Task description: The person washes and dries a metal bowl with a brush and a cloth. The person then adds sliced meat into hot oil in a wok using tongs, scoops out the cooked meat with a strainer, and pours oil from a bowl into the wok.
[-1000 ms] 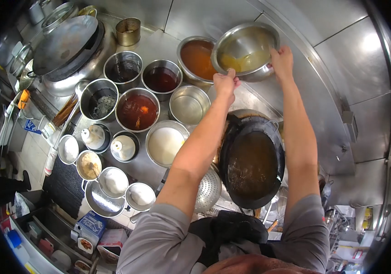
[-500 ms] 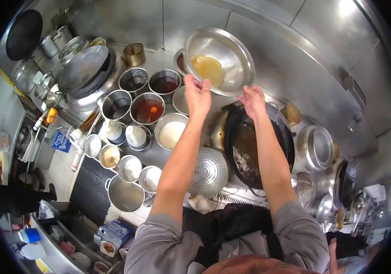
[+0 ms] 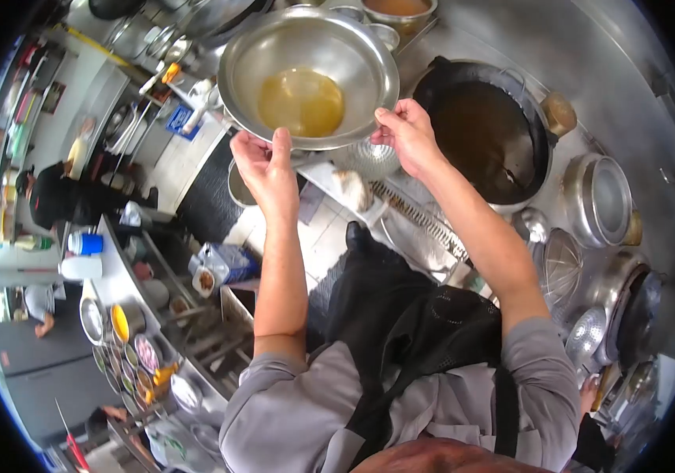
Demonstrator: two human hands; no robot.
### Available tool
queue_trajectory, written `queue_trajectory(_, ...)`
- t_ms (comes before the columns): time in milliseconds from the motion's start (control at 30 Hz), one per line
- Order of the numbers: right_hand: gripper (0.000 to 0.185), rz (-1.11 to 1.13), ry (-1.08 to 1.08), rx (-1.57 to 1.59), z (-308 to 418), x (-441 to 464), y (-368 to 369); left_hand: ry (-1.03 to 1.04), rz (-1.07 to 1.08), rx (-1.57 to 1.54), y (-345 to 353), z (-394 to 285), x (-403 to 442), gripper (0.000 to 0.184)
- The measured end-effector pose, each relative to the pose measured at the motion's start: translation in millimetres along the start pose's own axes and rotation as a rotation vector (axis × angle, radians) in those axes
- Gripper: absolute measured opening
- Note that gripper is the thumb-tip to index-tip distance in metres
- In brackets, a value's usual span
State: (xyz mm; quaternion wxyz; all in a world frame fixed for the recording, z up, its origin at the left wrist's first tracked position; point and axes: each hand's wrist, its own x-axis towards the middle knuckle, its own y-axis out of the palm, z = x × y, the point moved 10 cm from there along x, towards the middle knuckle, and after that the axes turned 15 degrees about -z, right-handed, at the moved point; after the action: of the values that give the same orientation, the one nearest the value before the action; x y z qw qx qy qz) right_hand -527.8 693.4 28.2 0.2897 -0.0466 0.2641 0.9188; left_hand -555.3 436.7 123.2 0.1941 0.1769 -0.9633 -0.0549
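A wide steel mixing bowl [image 3: 306, 49] is held up in front of me, with a pool of yellowish liquid [image 3: 301, 101] in its bottom. My left hand [image 3: 266, 172] grips the near-left rim, thumb on top and fingers beneath. At the right side of the rim, my right hand [image 3: 408, 135] pinches the edge between thumb and fingers. A large black wok [image 3: 479, 130] with dark brown liquid lies right of the bowl, beyond my right hand. Under the bowl's near edge, part of a perforated strainer [image 3: 370, 158] shows.
A pot of orange-brown liquid [image 3: 400, 8] stands at the far edge. Right of the wok are a steel pot [image 3: 601, 197], a wire skimmer [image 3: 562, 268] and a ladle [image 3: 531, 225]. Food containers line a counter [image 3: 128, 268] at left. A person in dark clothes [image 3: 65, 195] is further left.
The bowl, still in both hands, has come nearer and lower, and now looks larger. My view has turned left, so more counter and floor shows and the wok is fully uncovered.
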Motion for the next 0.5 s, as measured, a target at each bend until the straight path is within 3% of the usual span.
queue_trajectory(133,0.019,-0.003,-0.011,-0.16,-8,-54,-29,-0.209,-0.085,-0.099,-55,12,-69,0.024)
queue_trajectory(200,0.021,-0.055,-0.011,-0.173,-16,-70,-44,-0.373,-0.15,-0.061,-78,45,-97,0.036)
queue_trajectory(300,0.021,-0.081,-0.08,-0.252,-38,-80,-52,-0.368,-0.154,-0.127,-105,72,-122,0.046)
queue_trajectory(500,0.018,0.011,0.004,-0.365,-124,-147,-30,-0.27,-0.151,-0.099,-194,57,-140,0.037)
